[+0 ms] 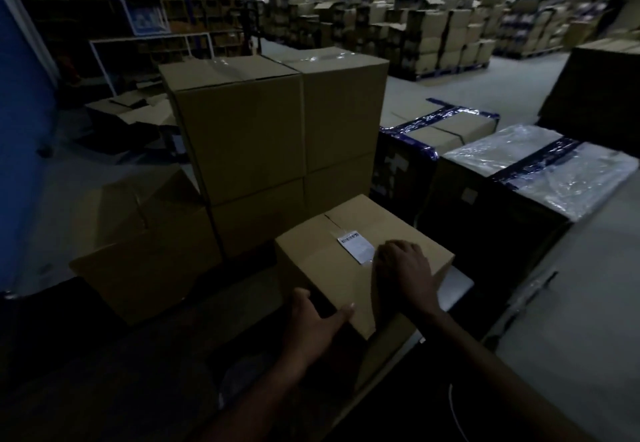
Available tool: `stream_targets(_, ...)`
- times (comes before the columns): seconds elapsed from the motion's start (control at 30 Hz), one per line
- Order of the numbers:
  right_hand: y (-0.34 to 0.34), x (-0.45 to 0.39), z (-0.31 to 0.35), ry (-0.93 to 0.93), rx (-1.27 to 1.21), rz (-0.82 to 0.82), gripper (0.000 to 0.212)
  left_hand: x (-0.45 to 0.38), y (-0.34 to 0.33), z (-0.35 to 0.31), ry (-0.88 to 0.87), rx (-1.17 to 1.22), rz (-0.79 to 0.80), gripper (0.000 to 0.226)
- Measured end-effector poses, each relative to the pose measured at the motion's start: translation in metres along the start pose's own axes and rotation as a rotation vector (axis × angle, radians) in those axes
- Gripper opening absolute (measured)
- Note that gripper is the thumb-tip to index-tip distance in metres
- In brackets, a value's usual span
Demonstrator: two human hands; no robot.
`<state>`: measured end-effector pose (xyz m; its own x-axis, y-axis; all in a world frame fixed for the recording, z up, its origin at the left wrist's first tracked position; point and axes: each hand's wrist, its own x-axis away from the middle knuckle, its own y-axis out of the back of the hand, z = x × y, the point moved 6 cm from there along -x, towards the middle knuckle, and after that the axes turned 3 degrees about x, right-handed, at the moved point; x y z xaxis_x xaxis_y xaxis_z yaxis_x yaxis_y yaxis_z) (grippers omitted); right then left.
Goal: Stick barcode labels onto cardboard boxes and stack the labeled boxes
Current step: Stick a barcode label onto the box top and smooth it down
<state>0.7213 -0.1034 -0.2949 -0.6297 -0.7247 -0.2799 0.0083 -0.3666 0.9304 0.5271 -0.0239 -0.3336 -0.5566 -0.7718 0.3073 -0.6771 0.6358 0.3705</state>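
Observation:
A brown cardboard box [332, 261] stands in front of me with a white barcode label [356, 247] stuck on its top. My right hand [403, 268] lies flat on the box top, fingertips touching the label's right edge. My left hand [313, 320] grips the box's near left corner, thumb on the top edge. Behind it rises a stack of plain cardboard boxes [273, 130], two wide and two high.
A lower box [145, 251] sits to the left. Boxes bound with dark tape [440, 133] and clear wrap [540, 171] stand at the right. A grey surface [581, 320] runs along the right. Pallets of cartons [450, 33] and shelving [145, 2] fill the dim background.

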Motion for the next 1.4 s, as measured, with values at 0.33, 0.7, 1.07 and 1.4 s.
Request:
stream_targets(0.33,-0.004,-0.019,-0.029,-0.068,-0.021,-0.066,0.027,-0.068,0.015,-0.072,-0.420,-0.300,-0.122,0.035)
stream_targets(0.7,-0.010,-0.058,-0.019,0.046,-0.198,0.024,0.017,-0.149,-0.021,-0.089,-0.445,-0.641,-0.187,0.075)
stream_targets(1.07,-0.033,-0.071,-0.026,0.165,-0.226,0.060,0.026,-0.154,-0.019,-0.084,-0.450,-0.497,-0.198,0.056)
stream_targets(1.4,-0.033,-0.082,-0.033,0.128,-0.414,0.167,0.026,-0.151,-0.019,-0.087,-0.445,-0.510,-0.258,0.043)
